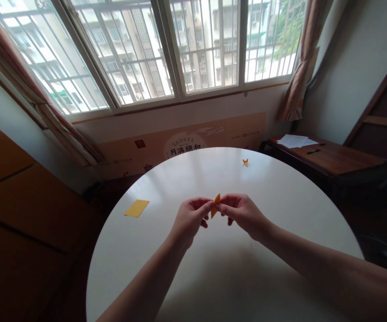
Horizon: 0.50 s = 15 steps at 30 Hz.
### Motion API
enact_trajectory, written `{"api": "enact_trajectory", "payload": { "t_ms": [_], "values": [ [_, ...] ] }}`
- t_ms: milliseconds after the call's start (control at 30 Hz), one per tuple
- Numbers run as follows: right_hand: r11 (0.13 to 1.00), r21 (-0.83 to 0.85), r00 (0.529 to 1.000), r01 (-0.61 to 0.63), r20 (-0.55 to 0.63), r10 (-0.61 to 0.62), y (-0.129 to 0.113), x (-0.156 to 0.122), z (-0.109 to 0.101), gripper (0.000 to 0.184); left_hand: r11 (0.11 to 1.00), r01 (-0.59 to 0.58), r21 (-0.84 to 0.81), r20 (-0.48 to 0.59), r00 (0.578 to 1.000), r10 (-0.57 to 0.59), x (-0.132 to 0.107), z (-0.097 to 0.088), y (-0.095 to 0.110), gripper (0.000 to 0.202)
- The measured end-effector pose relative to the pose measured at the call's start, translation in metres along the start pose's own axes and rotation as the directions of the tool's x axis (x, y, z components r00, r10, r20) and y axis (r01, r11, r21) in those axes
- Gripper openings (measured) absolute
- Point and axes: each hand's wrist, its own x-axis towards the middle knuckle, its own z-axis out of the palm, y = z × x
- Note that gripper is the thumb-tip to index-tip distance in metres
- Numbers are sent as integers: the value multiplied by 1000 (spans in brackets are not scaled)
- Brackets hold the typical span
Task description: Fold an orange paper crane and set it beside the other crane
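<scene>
Between my two hands, above the middle of the white round table [126, 264], is a small folded piece of orange paper [217, 199], narrow and pointed at its upper and lower ends. My left hand [193, 217] pinches it from the left with thumb and fingers. From the right, my right hand [242, 212] grips the same paper, the thumb pressed against its side. The fingertips cover the paper's middle, so its folds there are hidden. A small orange folded-paper figure [245, 162] stands near the table's far edge. Toward the left edge lies a stack of yellow-orange paper squares [137, 208].
A wooden side table [341, 158] at the right bears white paper sheets [296, 141] and a small dark object [313, 151]. Behind the round table stands a printed carton [243, 129] below the barred window [206, 49]. A wooden cabinet [19, 201] is at the left.
</scene>
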Motion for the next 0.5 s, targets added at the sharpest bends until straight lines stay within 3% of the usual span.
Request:
{"api": "enact_trajectory", "payload": {
  "t_ms": [267,500],
  "values": [
    [999,37,1000,3,11,-4,-2,-1,0,27,1000,0,-4,39,999,0,-2,-2,2,35],
    [999,39,1000,7,-12,-6,-2,-1,2,19,999,-38,28,48,998,36,-3,-1,3,34]
  ]
}}
